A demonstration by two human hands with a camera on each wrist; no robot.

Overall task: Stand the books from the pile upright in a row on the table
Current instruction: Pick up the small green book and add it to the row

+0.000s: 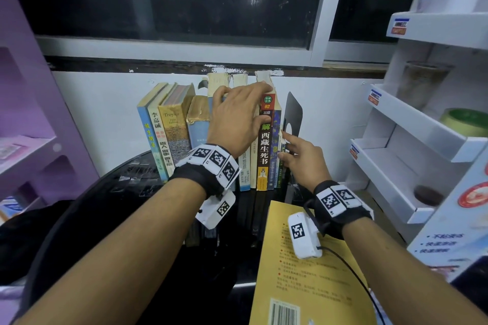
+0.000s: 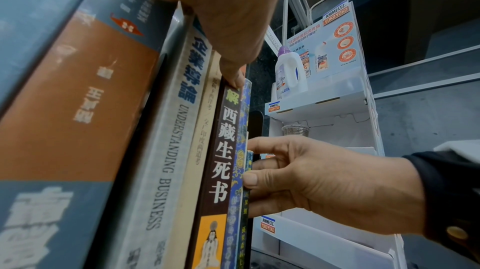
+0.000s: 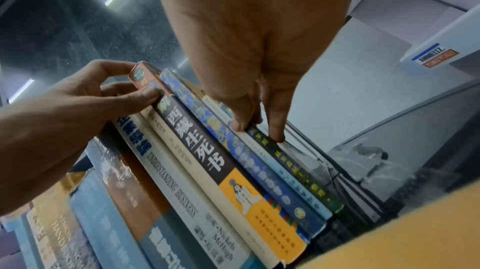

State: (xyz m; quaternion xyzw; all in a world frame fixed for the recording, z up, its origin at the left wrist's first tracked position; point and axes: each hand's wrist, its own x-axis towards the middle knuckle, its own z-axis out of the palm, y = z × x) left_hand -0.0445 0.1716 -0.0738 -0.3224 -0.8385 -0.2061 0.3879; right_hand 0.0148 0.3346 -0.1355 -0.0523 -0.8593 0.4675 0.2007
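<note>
A row of books [image 1: 174, 129] stands upright on my dark desk [image 1: 126, 192] against the white wall, the leftmost ones leaning a little to the left. My left hand [image 1: 237, 116] reaches over the taller books in the middle: its fingers drape across their tops and the thumb presses the spine of the dark brown book [image 1: 265, 145], so it grasps that book near its upper end. Just to the right come a blue patterned book [image 1: 274, 145] and some thinner books. My right hand [image 1: 303, 161] sits lower at that end of the row, thumb and fingers pinching the thin dark green book [image 3: 293, 160], the wrist raised off the desk. A black metal bookend [image 1: 293, 116] stands right behind that hand, closing the row. A yellow book [image 1: 311, 272] lies flat on the desk under my right forearm. A white display shelf [image 1: 422, 124] stands to the right.
</note>
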